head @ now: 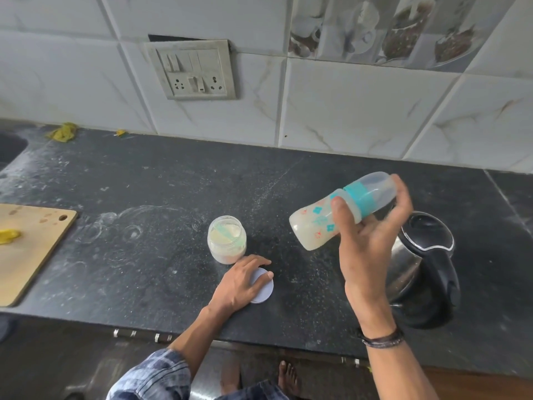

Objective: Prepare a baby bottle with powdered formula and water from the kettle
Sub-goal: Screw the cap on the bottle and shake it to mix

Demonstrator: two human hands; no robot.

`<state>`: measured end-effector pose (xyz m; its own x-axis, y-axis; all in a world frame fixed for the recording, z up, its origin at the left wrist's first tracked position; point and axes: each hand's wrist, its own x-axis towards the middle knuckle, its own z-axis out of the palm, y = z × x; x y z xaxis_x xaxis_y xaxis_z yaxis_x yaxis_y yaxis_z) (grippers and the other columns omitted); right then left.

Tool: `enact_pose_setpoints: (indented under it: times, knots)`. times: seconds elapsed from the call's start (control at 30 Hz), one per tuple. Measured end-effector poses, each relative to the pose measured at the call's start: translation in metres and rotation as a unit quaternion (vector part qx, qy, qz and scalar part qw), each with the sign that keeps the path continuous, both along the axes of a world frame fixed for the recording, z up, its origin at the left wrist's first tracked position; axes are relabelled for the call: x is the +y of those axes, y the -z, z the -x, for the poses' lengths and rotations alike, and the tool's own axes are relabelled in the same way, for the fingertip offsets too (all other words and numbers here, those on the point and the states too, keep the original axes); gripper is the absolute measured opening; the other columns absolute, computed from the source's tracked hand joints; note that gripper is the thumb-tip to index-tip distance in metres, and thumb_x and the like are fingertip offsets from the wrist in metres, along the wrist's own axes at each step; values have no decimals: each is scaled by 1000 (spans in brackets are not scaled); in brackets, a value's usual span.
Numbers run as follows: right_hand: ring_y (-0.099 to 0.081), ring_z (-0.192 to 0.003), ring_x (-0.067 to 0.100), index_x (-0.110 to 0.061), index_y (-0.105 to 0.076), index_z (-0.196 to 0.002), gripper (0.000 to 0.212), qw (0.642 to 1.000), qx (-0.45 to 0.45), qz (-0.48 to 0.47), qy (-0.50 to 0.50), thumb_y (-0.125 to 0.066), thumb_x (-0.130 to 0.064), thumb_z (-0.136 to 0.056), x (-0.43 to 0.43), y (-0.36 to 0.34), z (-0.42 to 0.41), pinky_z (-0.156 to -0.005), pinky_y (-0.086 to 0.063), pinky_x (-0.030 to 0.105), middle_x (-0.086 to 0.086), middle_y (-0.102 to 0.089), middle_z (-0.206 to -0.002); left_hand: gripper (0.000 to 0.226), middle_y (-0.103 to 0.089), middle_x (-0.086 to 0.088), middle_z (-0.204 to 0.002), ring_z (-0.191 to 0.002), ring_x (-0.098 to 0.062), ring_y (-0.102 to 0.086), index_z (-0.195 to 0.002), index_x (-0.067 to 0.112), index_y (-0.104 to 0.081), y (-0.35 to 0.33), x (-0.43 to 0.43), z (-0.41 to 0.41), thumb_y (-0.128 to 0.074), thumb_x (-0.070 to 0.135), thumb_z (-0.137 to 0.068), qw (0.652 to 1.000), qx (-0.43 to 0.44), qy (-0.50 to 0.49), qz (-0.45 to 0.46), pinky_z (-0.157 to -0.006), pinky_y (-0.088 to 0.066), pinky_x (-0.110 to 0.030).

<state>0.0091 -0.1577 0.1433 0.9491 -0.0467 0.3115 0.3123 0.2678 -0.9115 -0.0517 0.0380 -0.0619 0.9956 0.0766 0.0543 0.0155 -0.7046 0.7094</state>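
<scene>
Dark speckled stone countertop (144, 197) runs the full width of my view, dusted with pale smears and ring marks. Behind it is a wall of white marble-look tiles (346, 111). A grey switch-and-socket plate (196, 70) sits crooked, with a dark gap above its top edge. Upper right, a printed tile (389, 30) shows cups and bowls. Far left, a sink (11, 148) cuts into the counter. A wooden cutting board (31, 255) lies at left near the front edge. Yellow scraps (62, 131) lie by the wall. The floor (86, 365) is dark. Light is even and diffuse.
</scene>
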Motion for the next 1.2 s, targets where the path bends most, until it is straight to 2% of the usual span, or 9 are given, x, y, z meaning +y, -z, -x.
enact_pose_setpoints:
  times: [0.1, 0.3, 0.5, 0.67, 0.8, 0.9, 1.0, 1.07, 1.2]
  knots:
    - [-74, -102, 16, -42, -33, -145, 75, 1000, 23, 8, -15, -81, -30, -87, -1, 4, 1, -81, -60, 29, -4, -72, -120, 40, -60, 19, -126, -119, 3, -50, -125, 31, -63, 0, 1, 1, -50, 58, -99, 1000, -2, 1, 2, -97, -39, -20]
    - [-74, -99, 9, -40, -30, -146, 77, 998, 14, 45, -33, -80, -30, -88, -6, 9, -4, -81, -59, 23, -18, -74, -113, 38, -61, 18, -125, -117, 3, -51, -125, 30, -64, 1, 1, 0, -52, 56, -100, 1000, -9, 0, -5, -96, -38, -16]
    - [-70, -116, 13, -25, -15, -159, 90, 996, -54, 27, 58, -79, -22, -95, -18, -8, -12, -91, -58, 23, -31, -61, -135, 36, -61, 19, -123, -117, 4, -51, -124, 30, -64, 1, 1, 0, -54, 54, -100, 1000, -17, -1, 1, -95, -32, -7]
    - [-73, -105, 10, -36, -29, -151, 82, 994, -60, 89, -20, -80, -25, -88, -15, -12, -4, -83, -59, 22, -27, -64, -127, 37, -60, 21, -123, -116, 7, -49, -124, 31, -64, 4, 2, 1, -53, 56, -100, 1000, -20, 0, -3, -94, -29, -2]
    - [-70, -110, 8, -19, -19, -155, 81, 997, -74, 28, 12, -75, -18, -97, -11, -16, -6, -88, -58, 22, -24, -63, -132, 37, -60, 21, -124, -117, 8, -49, -124, 31, -64, 4, 2, 0, -53, 57, -100, 1000, -22, -4, -5, -96, -28, -1]
    - [-72, -110, 12, -31, -21, -154, 82, 999, -26, 16, -31, -76, -22, -94, -7, -15, -7, -88, -59, 28, -14, -71, -127, 39, -60, 21, -124, -118, 7, -49, -123, 32, -64, 6, 2, 1, -52, 59, -99, 1000, -25, -3, -6, -97, -28, -2]
    - [-72, -110, 16, -50, -30, -147, 84, 998, 4, 15, -66, -86, -39, -85, -6, -11, -5, -88, -60, 33, -8, -72, -125, 41, -60, 21, -124, -118, 5, -50, -123, 32, -64, 5, 2, 0, -51, 61, -98, 1000, -26, -3, -6, -97, -28, -2]
    - [-71, -113, 19, -55, -33, -145, 84, 997, 4, 26, -78, -87, -46, -81, -6, -10, -3, -90, -59, 33, -7, -69, -129, 40, -60, 20, -125, -118, 5, -50, -123, 31, -64, 6, 2, -1, -51, 61, -99, 1000, -26, -5, -9, -97, -28, -1]
    - [-70, -117, 24, -59, -33, -144, 82, 996, 0, 40, -83, -86, -42, -84, -8, -8, -3, -94, -60, 38, -6, -67, -131, 42, -60, 19, -126, -119, 4, -50, -124, 31, -64, 6, 2, 0, -50, 61, -99, 1000, -28, -2, -10, -97, -28, -1]
